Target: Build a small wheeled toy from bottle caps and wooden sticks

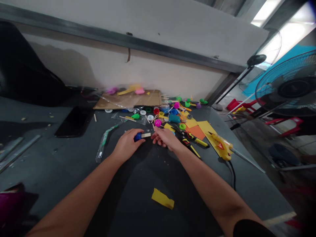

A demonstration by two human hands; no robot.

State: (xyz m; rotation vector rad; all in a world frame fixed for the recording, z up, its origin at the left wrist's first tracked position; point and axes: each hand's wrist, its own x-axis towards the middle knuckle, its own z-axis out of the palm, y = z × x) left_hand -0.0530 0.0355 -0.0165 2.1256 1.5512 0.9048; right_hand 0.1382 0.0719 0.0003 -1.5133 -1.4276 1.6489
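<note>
My left hand (127,143) pinched a blue piece (138,136), seemingly steadying its pale stick (146,135) towards my half-curled right hand (166,138), grip unclear.

At the middle of the grey tabletop (66,158), a blue piece (137,137) is showing beside a cream stick (146,135). Toward the back edge, tan cardboard (118,101) and a white-dotted pink ball (157,123) are showing; toward the right edge, a yellow glue gun (224,150) is bearing a red mark (220,146).
</note>
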